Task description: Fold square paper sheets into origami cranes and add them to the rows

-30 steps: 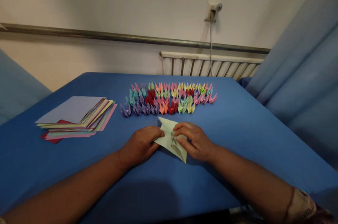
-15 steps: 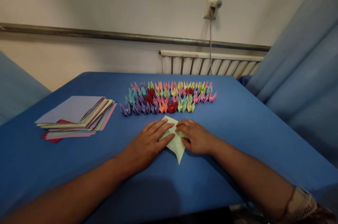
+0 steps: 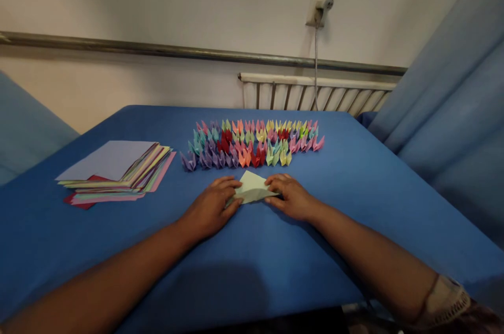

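A pale green folded paper (image 3: 252, 189) lies on the blue table (image 3: 354, 181) between my hands, now a small flat triangle. My left hand (image 3: 210, 208) grips its left edge with curled fingers. My right hand (image 3: 290, 196) pinches its right edge, fingers bent onto the paper. Just beyond the paper stand rows of small folded paper pieces (image 3: 252, 142) in purple, red, orange, yellow, pink and teal.
A fanned stack of coloured paper sheets (image 3: 118, 171) lies at the left of the table. Behind the table are a wall with a metal rail (image 3: 157, 51), a radiator (image 3: 315, 95) and a socket with a cord (image 3: 317, 13). Blue curtains (image 3: 452, 92) hang on the right.
The lower point of the green paper has been folded up, so the piece is shorter. Both hands shifted slightly away from me, and my left fingers curled from flat onto the paper's edge.
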Motion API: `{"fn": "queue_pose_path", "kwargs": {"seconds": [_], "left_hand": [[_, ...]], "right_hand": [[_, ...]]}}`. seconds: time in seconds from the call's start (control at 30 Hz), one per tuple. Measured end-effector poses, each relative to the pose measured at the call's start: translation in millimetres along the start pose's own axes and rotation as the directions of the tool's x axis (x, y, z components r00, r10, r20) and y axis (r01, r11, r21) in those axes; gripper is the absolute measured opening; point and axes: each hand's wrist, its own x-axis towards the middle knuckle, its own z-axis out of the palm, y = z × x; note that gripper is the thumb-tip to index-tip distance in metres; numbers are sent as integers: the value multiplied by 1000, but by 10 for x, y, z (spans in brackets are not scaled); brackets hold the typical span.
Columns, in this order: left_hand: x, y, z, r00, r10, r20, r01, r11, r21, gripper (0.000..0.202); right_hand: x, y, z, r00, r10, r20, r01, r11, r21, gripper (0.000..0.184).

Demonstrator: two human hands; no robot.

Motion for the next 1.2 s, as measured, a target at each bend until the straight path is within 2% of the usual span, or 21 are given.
{"fn": "queue_pose_path", "kwargs": {"seconds": [0.13,0.23,0.3,0.37,0.57,0.7,0.83,0.93,1.03,1.1,1.2], "left_hand": [[41,-101,1,994,-104,-19,103,994,-24,27],[39,-92,8,979,-194,-66,193,981,-15,30],[34,-63,30,980,-182,-75,181,983,-20,42],[35,-34,59,987,-147,-65,146,989,-28,43],[85,-17,127,987,-147,-70,144,988,-49,46],[131,-10,147,974,-202,-106,189,974,-122,57],[191,6,126,951,-303,-57,265,899,-350,70],[226,-11,110,938,-347,-5,283,774,-567,53],[226,-25,102,943,-331,33,264,682,-683,33],[208,-5,88,951,-303,55,252,663,-705,30],[178,71,40,963,-259,79,242,698,-674,26]], "right_hand": [[74,17,49,981,169,-90,-176,981,-76,17],[79,-10,72,947,263,-184,-291,945,-148,30],[69,-33,81,935,274,-224,-317,929,-190,43],[58,-58,79,932,282,-229,-332,917,-223,49],[74,-102,26,913,380,-150,-405,892,-200,32],[117,-32,72,927,341,-158,-358,928,-98,19],[131,79,165,937,307,-168,-287,948,134,10],[106,108,168,942,304,-144,-262,932,251,8],[74,63,114,957,278,-84,-241,921,305,12],[64,12,82,967,249,-58,-204,889,410,22],[74,-52,78,968,242,-59,-156,774,614,29]]}}
